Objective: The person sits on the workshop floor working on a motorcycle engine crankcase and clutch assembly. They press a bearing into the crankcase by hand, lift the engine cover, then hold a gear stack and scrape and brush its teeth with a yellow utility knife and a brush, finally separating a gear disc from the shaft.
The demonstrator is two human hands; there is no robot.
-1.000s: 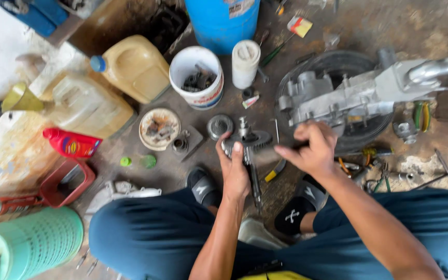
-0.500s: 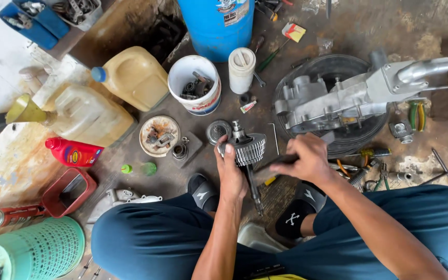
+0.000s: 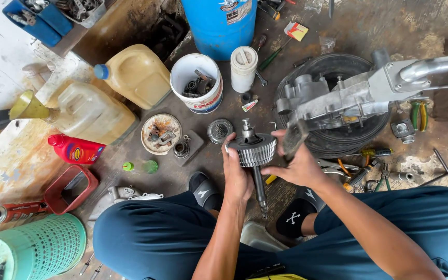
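Head view: left hand gripped the gear shaft upright, long axis vertical; right hand pinched a dark tool just beside its gears.

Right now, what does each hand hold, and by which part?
Left hand grips the gear shaft at its gear cluster; right hand holds a dark tool by its lower end.

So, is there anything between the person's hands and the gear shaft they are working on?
Nothing visible is in the way. The left hand already grips the gear shaft at its toothed gear stack. The right hand is beside it, holding a dark flat tool close to the gears.
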